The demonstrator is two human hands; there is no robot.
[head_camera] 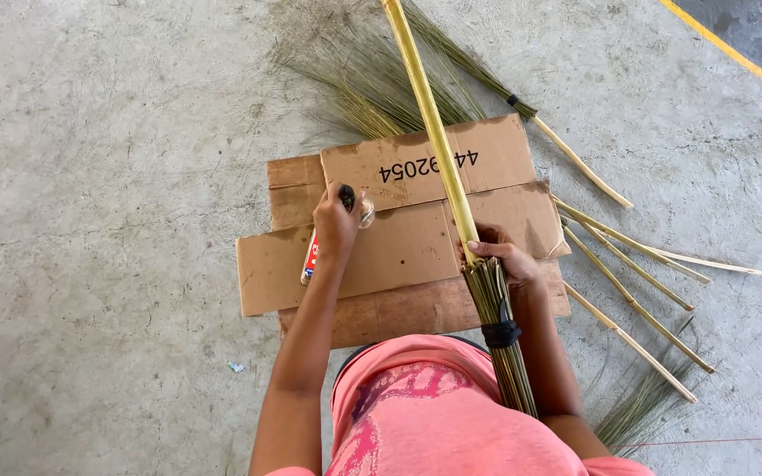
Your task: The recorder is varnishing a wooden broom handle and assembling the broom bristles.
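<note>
My right hand (pixel 503 261) grips a long yellow bamboo stick (pixel 429 115) where a bundle of green grass stalks (pixel 504 339) is bound to it with a black band (pixel 501 334). The stick runs up and away from me across flattened brown cardboard (pixel 399 256). My left hand (pixel 337 222) rests on the cardboard and holds a small roll of clear tape with a dark core (pixel 356 204). Beneath that wrist lies a thin red, white and blue tube-like item (pixel 310 260).
Loose grass stalks (pixel 372 84) fan out on the concrete beyond the cardboard. Several spare bamboo sticks (pixel 637 291), one with a bound grass head (pixel 478 70), lie to the right. More grass (pixel 641 405) lies at lower right. A yellow painted line (pixel 734 53) crosses the top right corner.
</note>
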